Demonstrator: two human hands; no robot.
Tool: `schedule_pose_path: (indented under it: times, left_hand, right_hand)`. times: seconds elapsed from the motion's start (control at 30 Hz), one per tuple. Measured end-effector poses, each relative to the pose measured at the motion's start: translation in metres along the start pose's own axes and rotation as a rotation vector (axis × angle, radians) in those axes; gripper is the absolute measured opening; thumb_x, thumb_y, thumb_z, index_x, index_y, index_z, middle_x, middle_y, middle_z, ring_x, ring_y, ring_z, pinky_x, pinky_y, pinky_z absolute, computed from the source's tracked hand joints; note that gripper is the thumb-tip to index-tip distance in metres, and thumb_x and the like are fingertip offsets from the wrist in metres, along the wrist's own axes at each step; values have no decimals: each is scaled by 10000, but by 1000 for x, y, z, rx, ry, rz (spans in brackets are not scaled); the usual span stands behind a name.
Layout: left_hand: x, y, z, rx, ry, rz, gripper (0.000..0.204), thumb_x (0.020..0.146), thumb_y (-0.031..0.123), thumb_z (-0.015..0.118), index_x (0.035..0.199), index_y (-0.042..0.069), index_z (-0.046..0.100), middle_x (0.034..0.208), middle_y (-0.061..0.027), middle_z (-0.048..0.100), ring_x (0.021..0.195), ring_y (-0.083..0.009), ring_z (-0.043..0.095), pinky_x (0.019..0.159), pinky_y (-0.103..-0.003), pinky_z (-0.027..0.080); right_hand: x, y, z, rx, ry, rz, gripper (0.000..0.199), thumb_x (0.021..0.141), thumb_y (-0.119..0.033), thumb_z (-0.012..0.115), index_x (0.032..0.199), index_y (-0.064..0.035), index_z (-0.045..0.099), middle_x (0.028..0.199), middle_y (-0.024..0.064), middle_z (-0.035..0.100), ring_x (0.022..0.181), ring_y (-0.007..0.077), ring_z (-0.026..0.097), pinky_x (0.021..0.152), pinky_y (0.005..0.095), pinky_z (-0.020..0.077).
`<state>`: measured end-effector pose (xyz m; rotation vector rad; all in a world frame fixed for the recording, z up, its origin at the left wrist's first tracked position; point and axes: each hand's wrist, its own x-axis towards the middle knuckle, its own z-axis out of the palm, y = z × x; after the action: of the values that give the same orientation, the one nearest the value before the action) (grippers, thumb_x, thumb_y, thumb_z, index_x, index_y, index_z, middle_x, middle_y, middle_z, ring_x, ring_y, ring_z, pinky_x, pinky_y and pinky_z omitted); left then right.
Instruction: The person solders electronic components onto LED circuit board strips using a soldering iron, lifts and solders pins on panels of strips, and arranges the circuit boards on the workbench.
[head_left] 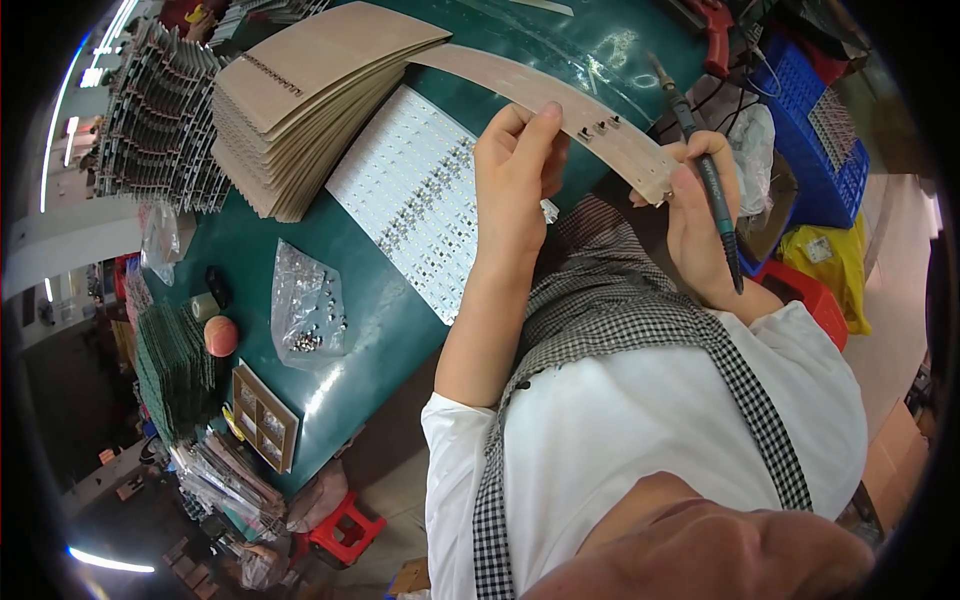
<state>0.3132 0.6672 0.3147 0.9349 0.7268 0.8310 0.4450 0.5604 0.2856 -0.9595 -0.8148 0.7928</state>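
Note:
My left hand (520,165) is closed on a long, tan, bowed strip board (625,150), thumb on top near its middle. Small black parts stand on the strip between my hands. My right hand (705,200) holds a soldering iron (707,165) with a teal and black handle, its metal end pointing away from me. The fingers of that hand also pinch the strip's near right end. Beside my left forearm lies a white panel (415,205) with rows of small components. A tall stack of tan boards (320,70) stands to its left.
On the green table (400,360) are a plastic bag of small metal parts (307,305), a round pinkish object (221,336) and a divided tray (265,417). Bundled boards (160,120) pile up at far left. A blue crate (825,140) and red tool (712,35) are at right.

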Motion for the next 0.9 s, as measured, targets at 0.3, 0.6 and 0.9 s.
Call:
schedule_pose_path:
  times: [0.3, 0.6, 0.9]
  left_hand:
    - [2, 5, 12, -95, -87, -128, 179, 838, 258, 564, 805, 90, 510, 633, 15, 487, 462, -40, 314, 414, -194, 197]
    - [-1, -10, 8, -53, -127, -97, 170, 865, 209, 534, 864, 39, 525, 653, -24, 514, 418, -43, 311, 378, -195, 200]
    - [-87, -19, -85, 302, 212, 37, 262, 901, 163, 471, 1089, 2, 555, 721, -24, 566, 418, -11, 294, 375, -175, 200]
  right_hand:
    - [9, -19, -1, -11, -27, -200, 269, 852, -151, 598, 963, -40, 380, 801, 83, 551, 628, 104, 523, 547, 214, 445]
    - [-1, -25, -2, -17, 126, -78, 193, 848, -55, 550, 967, -65, 399, 828, 87, 577, 630, 97, 530, 489, 194, 407]
    - [13, 22, -41, -787, 183, -242, 162, 812, -12, 602, 914, -43, 480, 735, 69, 555, 606, 98, 537, 544, 211, 441]
